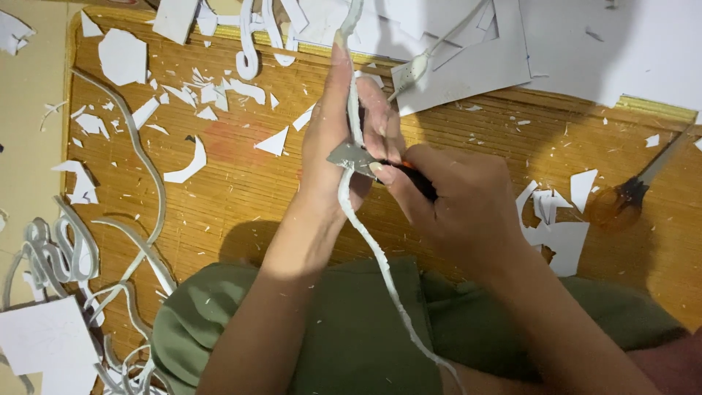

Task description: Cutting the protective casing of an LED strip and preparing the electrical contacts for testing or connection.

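Here, from the head view, we see the white foam strip (356,110) running top centre to bottom centre; our left hand (338,135) pinches it upright, our right hand (453,201) closed on a cutter blade (353,156) touching it mid-frame
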